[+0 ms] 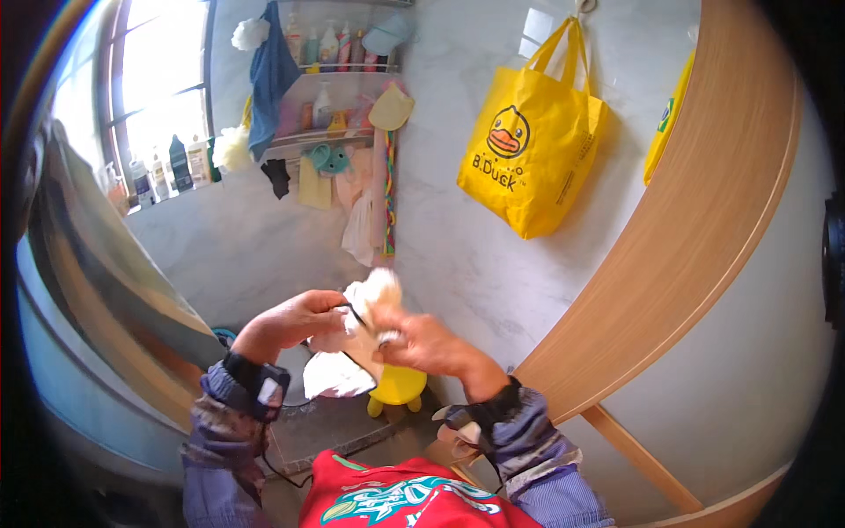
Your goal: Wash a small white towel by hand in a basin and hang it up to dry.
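In front of me, my left hand [297,323] pinches a piece of white and cream cloth [338,376] with a dark edge or cord along it. My right hand [419,340] is closed on the same cloth, close beside the left, and is blurred. A pale, bunched part [377,287] sticks up above the fingers, while a white part hangs below the left hand. What kind of item it is, I cannot tell. Under the hands stands a yellow stool [397,386], partly hidden by the cloth.
A yellow tote bag [528,145] hangs on the marble-look wall. Shelves [350,69] with bottles fill the corner. More bottles [178,165] line the window sill. A curtain [125,251] hangs at left, and a wooden door [667,218] stands at right.
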### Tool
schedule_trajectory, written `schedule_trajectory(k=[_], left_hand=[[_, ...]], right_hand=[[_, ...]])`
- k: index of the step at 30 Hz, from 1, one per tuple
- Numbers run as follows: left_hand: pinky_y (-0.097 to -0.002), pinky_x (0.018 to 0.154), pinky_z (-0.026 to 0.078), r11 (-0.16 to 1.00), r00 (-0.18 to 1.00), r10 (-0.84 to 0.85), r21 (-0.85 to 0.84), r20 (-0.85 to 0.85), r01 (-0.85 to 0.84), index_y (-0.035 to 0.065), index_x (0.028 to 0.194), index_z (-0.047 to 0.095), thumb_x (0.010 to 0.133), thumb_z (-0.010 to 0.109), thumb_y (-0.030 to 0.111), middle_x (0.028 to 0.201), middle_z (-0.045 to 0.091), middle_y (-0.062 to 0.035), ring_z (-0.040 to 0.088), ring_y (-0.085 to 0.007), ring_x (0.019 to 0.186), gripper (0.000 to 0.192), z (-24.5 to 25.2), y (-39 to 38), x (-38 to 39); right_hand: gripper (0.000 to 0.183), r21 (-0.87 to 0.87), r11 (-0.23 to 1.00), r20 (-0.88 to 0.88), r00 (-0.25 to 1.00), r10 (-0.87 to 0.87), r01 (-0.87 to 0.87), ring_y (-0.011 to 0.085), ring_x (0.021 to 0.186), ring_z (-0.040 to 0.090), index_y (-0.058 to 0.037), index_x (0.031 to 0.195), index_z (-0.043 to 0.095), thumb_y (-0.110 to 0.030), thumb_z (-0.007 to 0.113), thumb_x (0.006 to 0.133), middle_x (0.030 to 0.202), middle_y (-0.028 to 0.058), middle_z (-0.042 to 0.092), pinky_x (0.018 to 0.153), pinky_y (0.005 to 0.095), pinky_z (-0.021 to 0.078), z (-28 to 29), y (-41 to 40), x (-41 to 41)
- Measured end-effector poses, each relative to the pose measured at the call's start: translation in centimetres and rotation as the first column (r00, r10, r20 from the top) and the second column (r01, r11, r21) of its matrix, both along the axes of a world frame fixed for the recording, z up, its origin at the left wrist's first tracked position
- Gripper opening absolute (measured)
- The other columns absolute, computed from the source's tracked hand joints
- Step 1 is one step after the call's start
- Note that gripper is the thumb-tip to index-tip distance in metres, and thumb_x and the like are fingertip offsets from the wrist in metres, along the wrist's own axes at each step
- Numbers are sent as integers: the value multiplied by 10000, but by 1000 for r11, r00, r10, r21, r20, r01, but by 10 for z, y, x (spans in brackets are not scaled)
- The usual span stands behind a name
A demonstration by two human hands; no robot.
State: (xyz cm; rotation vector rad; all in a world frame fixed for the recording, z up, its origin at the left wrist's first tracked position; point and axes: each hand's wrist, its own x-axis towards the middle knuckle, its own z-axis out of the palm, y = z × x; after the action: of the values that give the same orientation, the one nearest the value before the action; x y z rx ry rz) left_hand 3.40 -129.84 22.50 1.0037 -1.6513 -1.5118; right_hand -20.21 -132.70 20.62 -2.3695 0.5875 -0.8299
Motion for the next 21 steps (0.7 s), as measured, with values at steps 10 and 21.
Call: schedule_trajectory(k=[10, 21], left_hand=[[-284, 590, 428, 917, 960, -272, -322, -68, 237, -29, 804, 584, 755, 668, 218, 746, 587, -58, 534, -129, 656, 265, 89, -118, 19], [-316, 606, 413, 610, 720, -690, -473, 78, 636, -68, 782, 598, 728, 643, 84, 720, 580, -131, 552, -239, 657, 168, 142, -223, 28]], right_hand=[[127, 317, 943, 435, 869, -236, 97, 46, 746, 473, -35, 905, 548, -136, 578, 834, 801, -32, 519, 660, 209, 403, 75, -37, -19], [420, 650, 756, 207, 940, -270, 74, 127, 824, 518, -23, 1155, 448, -196, 606, 806, 878, 39, 539, 762, 229, 393, 136, -73, 39]])
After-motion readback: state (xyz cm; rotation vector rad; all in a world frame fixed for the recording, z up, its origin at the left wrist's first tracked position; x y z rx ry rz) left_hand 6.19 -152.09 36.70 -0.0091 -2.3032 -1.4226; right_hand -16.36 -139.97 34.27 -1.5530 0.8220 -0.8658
